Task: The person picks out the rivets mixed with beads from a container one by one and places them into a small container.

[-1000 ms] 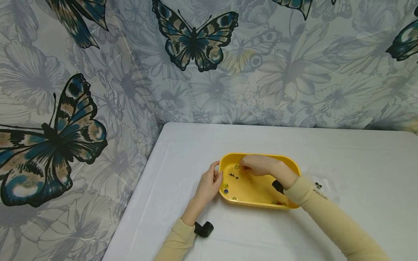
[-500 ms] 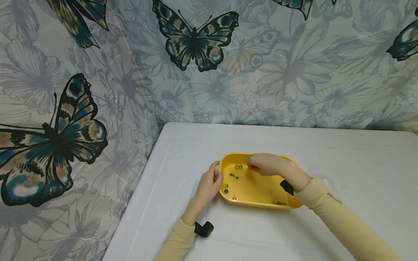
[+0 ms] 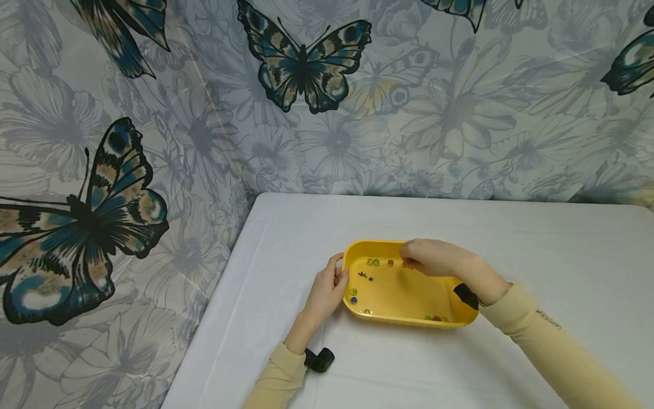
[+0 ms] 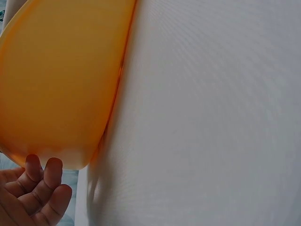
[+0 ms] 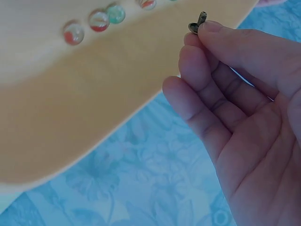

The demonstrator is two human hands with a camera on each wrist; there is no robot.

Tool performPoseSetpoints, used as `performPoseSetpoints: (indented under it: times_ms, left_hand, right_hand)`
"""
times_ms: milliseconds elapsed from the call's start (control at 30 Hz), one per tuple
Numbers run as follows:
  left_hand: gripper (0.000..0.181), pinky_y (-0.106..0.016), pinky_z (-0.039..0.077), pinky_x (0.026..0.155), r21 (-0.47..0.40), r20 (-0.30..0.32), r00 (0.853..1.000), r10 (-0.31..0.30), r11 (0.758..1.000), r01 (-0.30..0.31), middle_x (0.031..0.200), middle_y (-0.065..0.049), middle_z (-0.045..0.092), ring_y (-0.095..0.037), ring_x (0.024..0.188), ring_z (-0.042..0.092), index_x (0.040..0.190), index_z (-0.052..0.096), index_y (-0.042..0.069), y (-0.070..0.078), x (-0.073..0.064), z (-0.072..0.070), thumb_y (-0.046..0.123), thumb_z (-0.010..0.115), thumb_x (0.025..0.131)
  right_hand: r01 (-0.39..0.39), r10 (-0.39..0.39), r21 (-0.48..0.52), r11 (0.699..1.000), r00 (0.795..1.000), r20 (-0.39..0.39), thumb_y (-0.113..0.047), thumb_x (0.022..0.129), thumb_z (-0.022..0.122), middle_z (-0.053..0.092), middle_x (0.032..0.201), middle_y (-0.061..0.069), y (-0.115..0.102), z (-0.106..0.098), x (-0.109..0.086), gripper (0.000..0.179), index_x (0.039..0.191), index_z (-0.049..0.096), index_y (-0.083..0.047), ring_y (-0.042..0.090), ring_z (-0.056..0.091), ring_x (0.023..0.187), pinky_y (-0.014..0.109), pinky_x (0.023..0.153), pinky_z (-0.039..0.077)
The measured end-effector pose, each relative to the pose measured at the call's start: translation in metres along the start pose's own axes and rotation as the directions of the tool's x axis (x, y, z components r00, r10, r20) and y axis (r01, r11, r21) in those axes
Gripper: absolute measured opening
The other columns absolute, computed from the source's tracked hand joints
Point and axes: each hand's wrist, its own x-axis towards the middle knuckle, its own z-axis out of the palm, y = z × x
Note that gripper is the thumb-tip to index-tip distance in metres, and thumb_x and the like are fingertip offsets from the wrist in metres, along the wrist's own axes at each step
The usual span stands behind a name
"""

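Note:
A yellow plastic tray [image 3: 403,321] lies on the white-covered table. My left hand [image 3: 328,287] holds its left end, with curled fingers [image 4: 54,169] against the outer wall in the left wrist view. Over the tray's far right part, my right hand [image 3: 434,257] pinches a small dark piece [image 5: 197,23] with a short stem between thumb and finger. Marbles rest in the tray: a pair of greenish ones [image 3: 373,262], an orange one [image 3: 390,263] and a blue one [image 3: 353,300]. Beside the pair lie small dark bits [image 3: 363,275], too small to identify.
The white table [image 3: 286,238] extends around the tray, backed by butterfly-patterned cloth [image 3: 306,62]. Further marbles [image 3: 436,318] line the tray's near right edge. A black wrist camera [image 3: 319,359] is on the left wrist, another [image 3: 466,295] on the right.
My right hand has moved rightward along the tray's far side, uncovering the greenish pair and the orange marble. Its forearm now covers the dark bits right of the tray. My left hand stays put.

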Motion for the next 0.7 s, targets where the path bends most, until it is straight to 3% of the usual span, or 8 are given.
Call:
performPoseSetpoints:
  times_ms: [267, 700]
  left_hand:
    - [0.038, -0.019, 0.035, 0.052, -0.009, 0.005, 1.000, -0.005, 1.000, 0.005, 0.069, 0.004, 0.043, -0.007, 0.057, 0.040, 0.132, 0.044, 0.005, 0.000, 0.000, 0.000, 0.016, 0.048, 0.095]
    - [0.039, -0.020, 0.035, 0.052, -0.012, 0.005, 1.000, -0.004, 1.000, 0.004, 0.068, 0.003, 0.044, -0.007, 0.056, 0.040, 0.133, 0.043, 0.004, 0.000, 0.000, 0.000, 0.015, 0.048, 0.096]
  right_hand:
    - [-0.044, 0.044, 0.011, 0.999, 0.999, -0.015, 0.007, 0.084, 0.059, 0.047, 0.071, -0.004, 0.002, -0.008, -0.018, 0.021, 0.074, 0.054, -0.011, 0.009, 0.040, 0.063, 0.024, 0.057, 0.037]
    - [-0.088, 0.089, 0.028, 0.996, 0.994, -0.056, 0.011, 0.082, 0.056, 0.039, 0.068, -0.004, 0.018, -0.009, -0.046, 0.022, 0.074, 0.053, -0.009, 0.008, 0.037, 0.061, 0.024, 0.055, 0.034]
